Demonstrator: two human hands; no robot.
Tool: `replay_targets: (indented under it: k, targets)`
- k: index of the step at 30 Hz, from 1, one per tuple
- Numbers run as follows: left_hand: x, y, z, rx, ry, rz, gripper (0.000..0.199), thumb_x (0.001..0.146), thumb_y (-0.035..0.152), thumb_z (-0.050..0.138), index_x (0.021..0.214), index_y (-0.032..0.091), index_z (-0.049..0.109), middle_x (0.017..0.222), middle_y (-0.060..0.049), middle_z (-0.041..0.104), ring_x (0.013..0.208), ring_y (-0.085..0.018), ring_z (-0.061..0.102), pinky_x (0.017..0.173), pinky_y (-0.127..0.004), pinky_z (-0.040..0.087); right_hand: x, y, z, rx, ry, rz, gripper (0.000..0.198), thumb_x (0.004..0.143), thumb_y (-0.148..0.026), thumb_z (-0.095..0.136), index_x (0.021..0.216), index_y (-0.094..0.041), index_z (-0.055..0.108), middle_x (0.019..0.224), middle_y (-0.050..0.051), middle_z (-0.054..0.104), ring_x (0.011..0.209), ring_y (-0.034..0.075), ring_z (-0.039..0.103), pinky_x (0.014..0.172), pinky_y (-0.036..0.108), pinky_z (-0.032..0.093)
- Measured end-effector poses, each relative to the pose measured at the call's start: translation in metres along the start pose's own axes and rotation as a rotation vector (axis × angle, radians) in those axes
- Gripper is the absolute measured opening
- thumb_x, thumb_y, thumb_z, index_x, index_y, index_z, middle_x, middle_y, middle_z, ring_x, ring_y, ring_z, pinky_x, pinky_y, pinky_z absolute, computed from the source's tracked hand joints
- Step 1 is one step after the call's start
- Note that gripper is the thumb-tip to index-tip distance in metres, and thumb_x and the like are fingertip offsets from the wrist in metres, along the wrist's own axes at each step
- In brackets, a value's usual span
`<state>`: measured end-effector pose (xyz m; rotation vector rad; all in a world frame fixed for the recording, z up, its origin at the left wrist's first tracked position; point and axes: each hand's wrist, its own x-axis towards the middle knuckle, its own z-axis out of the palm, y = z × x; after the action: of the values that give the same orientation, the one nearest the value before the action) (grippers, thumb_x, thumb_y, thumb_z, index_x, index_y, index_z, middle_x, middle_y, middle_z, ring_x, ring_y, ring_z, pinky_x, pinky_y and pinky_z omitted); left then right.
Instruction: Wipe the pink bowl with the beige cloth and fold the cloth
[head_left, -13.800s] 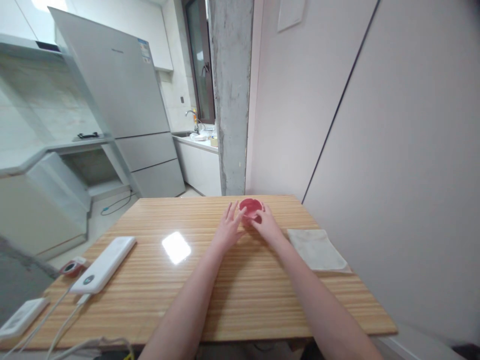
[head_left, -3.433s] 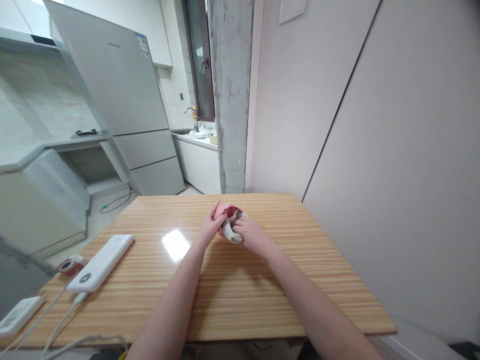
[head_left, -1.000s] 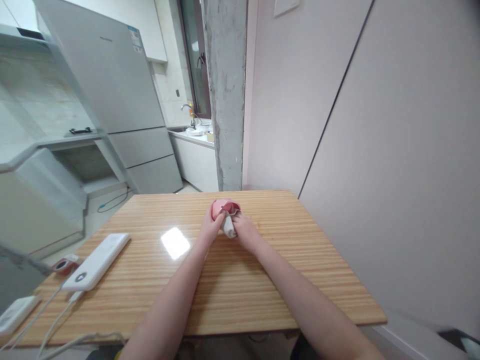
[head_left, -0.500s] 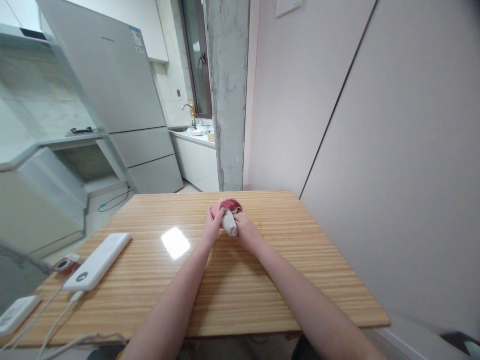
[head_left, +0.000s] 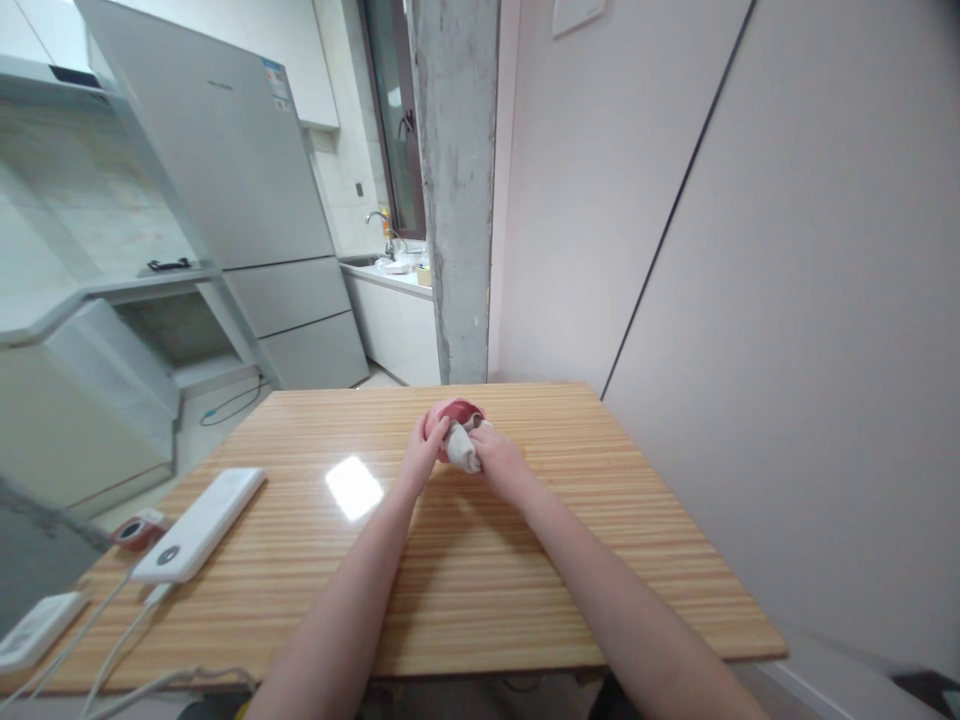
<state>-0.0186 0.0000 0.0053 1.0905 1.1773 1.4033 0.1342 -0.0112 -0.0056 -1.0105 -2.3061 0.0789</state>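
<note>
Pink bowl (head_left: 453, 407) gripped by left hand (head_left: 421, 452); right hand (head_left: 501, 462) clutches grey cloth (head_left: 461, 449), fingertips seemingly hidden inside.

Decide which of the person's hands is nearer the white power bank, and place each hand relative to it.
Left. The left hand is right of the white power bank, holding the pink bowl; the right hand is farther right, gripping the pale cloth.
</note>
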Motion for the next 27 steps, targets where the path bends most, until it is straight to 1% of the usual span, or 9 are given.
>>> replay_targets:
  k: [3,6,8,11,15,18,21,24,27]
  targets:
    - [0.003,0.001,-0.005,0.034,0.016,0.020,0.060,0.066,0.043,0.076,0.116,0.015,0.059,0.113,-0.013,0.065,0.108,-0.026,0.060,0.086,-0.032,0.052,0.001,0.000,-0.003,-0.048,-0.020,-0.014,0.016,0.090,-0.016,0.053,0.100,-0.016,0.064,0.094,0.008,0.065,0.097,0.020,0.052,0.086,0.032,0.044]
    - [-0.003,-0.003,0.005,-0.066,0.051,-0.024,0.075,0.070,0.043,0.074,0.134,0.018,0.044,0.123,-0.014,0.061,0.107,-0.023,0.061,0.085,-0.032,0.053,0.000,-0.002,0.001,-0.079,-0.013,0.029,0.017,0.091,-0.017,0.052,0.102,-0.016,0.064,0.096,0.009,0.065,0.098,0.020,0.052,0.088,0.033,0.044]
    - [-0.007,-0.005,0.011,-0.141,0.018,-0.069,0.078,0.073,0.042,0.071,0.139,0.021,0.036,0.128,-0.014,0.057,0.106,-0.021,0.062,0.084,-0.031,0.053,0.000,-0.004,0.003,-0.077,0.000,0.056,0.020,0.089,-0.013,0.052,0.106,-0.016,0.063,0.100,0.009,0.065,0.098,0.020,0.053,0.088,0.033,0.044]
    - [-0.006,-0.001,0.007,-0.116,-0.030,-0.101,0.067,0.073,0.040,0.070,0.132,0.019,0.045,0.126,-0.014,0.059,0.103,-0.021,0.063,0.082,-0.031,0.053,-0.001,-0.006,0.003,-0.045,0.005,0.020,0.028,0.086,-0.010,0.055,0.113,-0.015,0.060,0.106,0.009,0.064,0.099,0.020,0.053,0.089,0.032,0.043]
    - [0.002,0.010,-0.008,0.009,0.012,-0.046,0.065,0.070,0.038,0.074,0.128,0.017,0.052,0.119,-0.012,0.064,0.102,-0.021,0.063,0.084,-0.029,0.052,0.000,-0.009,-0.004,-0.058,-0.013,-0.034,0.014,0.086,-0.013,0.057,0.098,-0.016,0.063,0.096,0.007,0.063,0.093,0.020,0.051,0.082,0.031,0.043]
    - [-0.002,0.010,-0.002,-0.022,0.056,-0.070,0.081,0.074,0.046,0.069,0.142,0.019,0.034,0.111,-0.012,0.066,0.095,-0.021,0.066,0.081,-0.030,0.053,0.000,-0.010,-0.007,-0.109,-0.009,-0.018,0.010,0.088,-0.015,0.054,0.091,-0.016,0.063,0.089,0.007,0.063,0.088,0.020,0.050,0.078,0.032,0.042]
    - [-0.012,0.001,0.016,-0.185,0.051,-0.082,0.087,0.078,0.053,0.062,0.148,0.024,0.018,0.120,-0.012,0.061,0.097,-0.019,0.066,0.078,-0.029,0.054,0.000,-0.011,-0.006,-0.137,0.054,0.059,0.012,0.089,-0.015,0.052,0.092,-0.016,0.064,0.088,0.009,0.063,0.088,0.021,0.049,0.080,0.034,0.041]
    - [-0.015,-0.004,0.024,-0.226,0.013,-0.112,0.081,0.078,0.051,0.064,0.144,0.025,0.025,0.125,-0.012,0.059,0.100,-0.020,0.065,0.078,-0.029,0.054,-0.001,-0.009,-0.004,-0.088,0.097,0.072,0.017,0.087,-0.013,0.053,0.101,-0.015,0.063,0.094,0.009,0.063,0.090,0.021,0.050,0.082,0.034,0.042]
    - [-0.007,-0.001,0.013,-0.091,0.088,-0.054,0.075,0.077,0.047,0.065,0.140,0.020,0.035,0.121,-0.013,0.061,0.102,-0.022,0.063,0.083,-0.032,0.053,-0.001,-0.005,-0.003,-0.009,0.062,-0.010,0.018,0.087,-0.012,0.054,0.102,-0.016,0.064,0.097,0.008,0.063,0.093,0.020,0.050,0.084,0.032,0.043]
